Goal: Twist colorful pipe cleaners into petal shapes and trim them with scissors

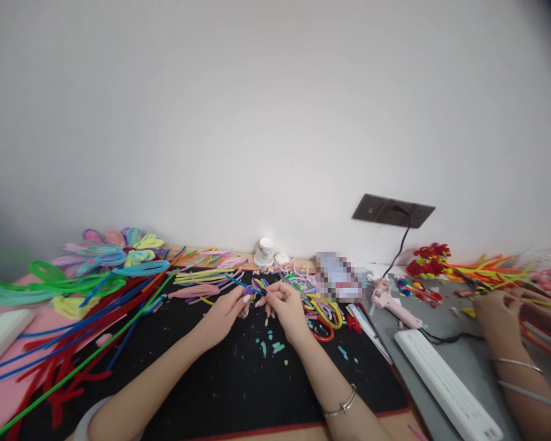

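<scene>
My left hand (pixel 230 308) is closed in a pinch on purple and blue pipe cleaners (pixel 247 290), held just above the black mat (pixel 202 380). Close beside it, my right hand (pixel 283 305) has its thumb and fingers pressed together against the same small bundle. Something small and dark shows at the right fingertips, but its kind is unclear. Small teal clippings (pixel 263 349) lie on the mat below the hands. Just behind, cut pastel pipe cleaner pieces (pixel 303 283) are heaped up.
Long pipe cleaners (pixel 96 306) and looped fuzzy flowers (pixel 119 248) spread leftward. A paper cup (pixel 264 251) stands by the wall. Rightward are a blurred phone (pixel 340 278), a pink glue gun (pixel 392 306), a white power strip (pixel 447 383) and another person's hand (pixel 498 318).
</scene>
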A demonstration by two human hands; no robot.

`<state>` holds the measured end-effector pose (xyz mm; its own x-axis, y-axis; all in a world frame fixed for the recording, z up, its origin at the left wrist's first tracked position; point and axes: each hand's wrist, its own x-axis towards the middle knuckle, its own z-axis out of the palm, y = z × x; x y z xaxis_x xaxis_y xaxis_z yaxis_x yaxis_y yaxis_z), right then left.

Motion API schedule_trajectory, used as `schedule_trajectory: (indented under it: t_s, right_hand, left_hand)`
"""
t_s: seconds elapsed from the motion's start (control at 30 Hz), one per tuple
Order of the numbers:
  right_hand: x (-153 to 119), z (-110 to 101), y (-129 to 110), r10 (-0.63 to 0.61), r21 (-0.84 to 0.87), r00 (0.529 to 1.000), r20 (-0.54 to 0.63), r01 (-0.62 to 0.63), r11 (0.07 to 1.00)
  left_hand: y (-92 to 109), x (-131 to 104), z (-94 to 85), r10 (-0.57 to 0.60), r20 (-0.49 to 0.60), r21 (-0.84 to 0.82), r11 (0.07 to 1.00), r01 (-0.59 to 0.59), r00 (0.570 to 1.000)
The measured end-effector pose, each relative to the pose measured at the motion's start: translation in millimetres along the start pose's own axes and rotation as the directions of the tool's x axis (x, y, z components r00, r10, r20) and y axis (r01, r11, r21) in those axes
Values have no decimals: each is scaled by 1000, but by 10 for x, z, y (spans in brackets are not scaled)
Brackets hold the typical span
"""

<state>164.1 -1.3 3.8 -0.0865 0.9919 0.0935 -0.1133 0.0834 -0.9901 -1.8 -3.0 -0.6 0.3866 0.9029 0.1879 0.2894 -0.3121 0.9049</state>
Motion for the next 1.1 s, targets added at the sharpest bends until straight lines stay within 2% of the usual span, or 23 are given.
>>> schedule_trajectory:
  t_s: [0.2,0.5,0.7,0.83,1.0,1.1]
  right_hand:
    - [-12,11,-9,26,72,999,30,-29,997]
    - [-20,5,1,50,117,998,42,-55,992]
    - [-32,-6,-21,47,203,990,131,-73,977]
    - [-20,-12,-27,51,247,994,99,-74,966]
    - [8,-55,-18,53,192,995,84,-68,979]
    - [14,-71,-26,46,163,994,99,-62,985]
  left_hand:
    - [-57,13,7,-6,-5,69,998,6,1000]
    - [119,-22,-26,-87,-75,-86,993,81,993]
    - [95,-13,-36,-12,-140,33,999,17,990]
    - [62,-25,-28,18,-77,147,989,-7,997]
    - [62,-46,-12,-7,82,379,925,-25,997]
    - [66,-55,-14,-18,146,461,886,-52,989]
